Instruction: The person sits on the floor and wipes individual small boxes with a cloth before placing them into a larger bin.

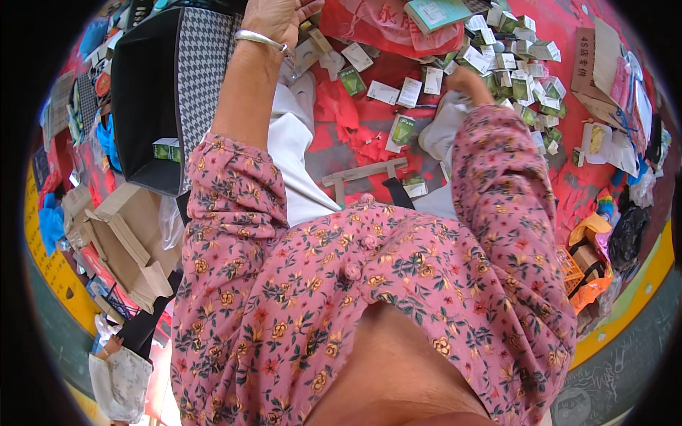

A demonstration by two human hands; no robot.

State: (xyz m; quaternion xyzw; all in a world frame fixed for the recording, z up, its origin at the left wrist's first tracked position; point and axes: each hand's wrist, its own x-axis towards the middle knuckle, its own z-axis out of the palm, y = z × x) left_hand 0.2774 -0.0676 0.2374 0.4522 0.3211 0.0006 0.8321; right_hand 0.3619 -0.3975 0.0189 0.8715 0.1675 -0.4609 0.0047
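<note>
The small white-and-green cardboard boxes (522,89) lie in a loose heap on the red-covered floor (568,188), toward its upper right edge, with strays spread leftward between the person's feet. The bare right hand (467,82) is bent down at the heap's left margin, just above a white shoe (437,128); its fingers are hidden, so I cannot tell whether it holds a box. The bare left hand (275,20), with a silver metal bangle (259,37) at its wrist, is partly cut off at the top, and I cannot tell how wide its fingers are or whether they grip anything.

The heap looks the likeliest trouble: its boxes lean on each other at mixed angles, so pulling one from low down could make others slide. The loose pink floral sleeve (501,153) lies close to the heap and could sweep boxes aside if the arm swings. Strays near the shoe could be crushed by a shifted foot. At the floor's left side, two white-and-green boxes (167,149) sit in the lower right corner of a deep black bin (145,85); one dropped in from high up could land badly and dent.
</note>
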